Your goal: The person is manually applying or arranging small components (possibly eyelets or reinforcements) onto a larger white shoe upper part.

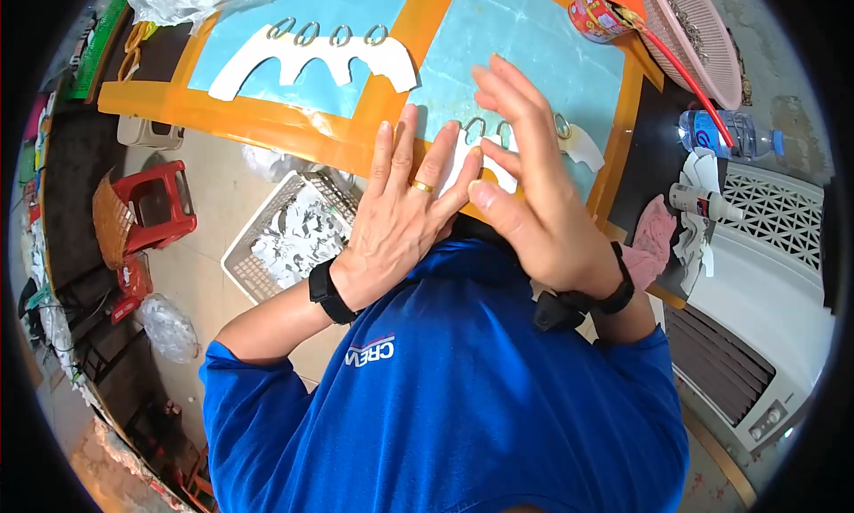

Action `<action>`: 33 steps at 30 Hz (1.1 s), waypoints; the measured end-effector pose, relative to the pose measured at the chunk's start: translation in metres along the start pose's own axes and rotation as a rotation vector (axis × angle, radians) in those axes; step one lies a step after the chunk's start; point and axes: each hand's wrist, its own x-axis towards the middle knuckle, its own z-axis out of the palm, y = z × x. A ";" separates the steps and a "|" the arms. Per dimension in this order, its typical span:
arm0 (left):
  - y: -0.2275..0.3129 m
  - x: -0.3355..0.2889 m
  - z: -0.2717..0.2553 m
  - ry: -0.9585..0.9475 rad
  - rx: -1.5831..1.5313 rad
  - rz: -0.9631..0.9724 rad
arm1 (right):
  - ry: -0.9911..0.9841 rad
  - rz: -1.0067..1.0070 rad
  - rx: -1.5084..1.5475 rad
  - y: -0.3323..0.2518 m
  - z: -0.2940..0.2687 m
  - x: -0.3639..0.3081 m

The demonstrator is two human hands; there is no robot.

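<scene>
Near the table's front edge lies a white scalloped piece (581,148) with metal oval rings (561,126) along its far edge, partly covered by my hands. My left hand (400,201) is spread over the left end of this piece, fingers apart, a gold ring on one finger. Just right of it my right hand (538,197) is held on edge above the piece, its fingers stretched out and nothing seen in them. Farther left on the table, a second white scalloped piece (316,55) carries several oval metal rings along its far side.
Orange tape (240,121) edges the blue table cover (525,32). At the right are a red can (594,16), a pink basket (716,50), a plastic bottle (725,135) and a pink cloth (649,237). A crate (245,255) of white scraps and a red stool (160,209) stand below left.
</scene>
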 end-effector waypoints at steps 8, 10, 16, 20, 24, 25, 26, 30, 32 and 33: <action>-0.001 -0.002 0.005 0.004 0.053 0.019 | -0.016 0.275 0.380 0.022 -0.023 0.022; -0.002 -0.002 0.007 0.008 0.075 0.023 | -0.021 0.320 0.405 0.017 -0.025 0.027; -0.001 -0.002 0.009 0.023 0.123 0.028 | -0.116 0.333 0.405 0.007 -0.033 0.033; -0.001 -0.002 0.006 0.003 0.087 0.021 | -0.133 0.322 0.426 0.012 -0.035 0.031; -0.001 -0.002 0.005 0.002 0.072 0.014 | -0.060 0.284 0.398 0.017 -0.030 0.027; 0.000 -0.002 0.005 0.005 0.067 0.012 | -0.064 0.244 0.372 0.023 -0.029 0.025; 0.000 -0.002 0.004 -0.005 0.071 0.011 | -0.066 0.203 0.346 0.027 -0.029 0.024; 0.001 0.000 0.001 -0.027 0.043 0.006 | -0.111 0.112 0.281 0.037 -0.031 0.024; 0.001 0.001 0.001 -0.029 0.027 0.003 | -0.133 0.078 0.236 0.041 -0.032 0.026; 0.001 0.000 0.001 -0.031 0.027 -0.001 | -0.147 0.082 0.227 0.040 -0.032 0.027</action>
